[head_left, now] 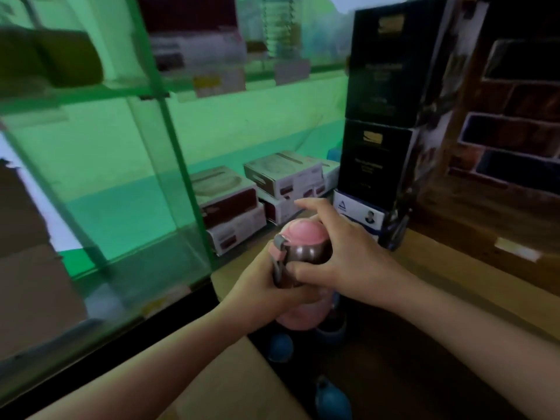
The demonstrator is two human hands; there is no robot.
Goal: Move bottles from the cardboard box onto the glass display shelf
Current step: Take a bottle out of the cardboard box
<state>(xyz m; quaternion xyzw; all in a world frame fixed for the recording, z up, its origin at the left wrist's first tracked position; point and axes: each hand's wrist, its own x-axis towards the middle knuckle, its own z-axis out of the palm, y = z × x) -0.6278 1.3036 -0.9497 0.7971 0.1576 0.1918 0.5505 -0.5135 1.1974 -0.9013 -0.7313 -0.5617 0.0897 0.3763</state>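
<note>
We see a pink bottle (300,313) held upright over the open cardboard box (236,383) by both hands. The left hand (266,286) grips its body from the left, and the right hand (342,253) curls over its brown-and-pink cap (306,244) from the right. Below it, blue bottle tops (280,347) show inside the box. To the left stands the green-tinted glass display shelf (157,92), with white and dark red boxes (230,204) stacked behind the glass. Two tall black boxes (385,122) stand stacked just behind the hands, and a brick-patterned wall (515,116) is on the right.
</note>
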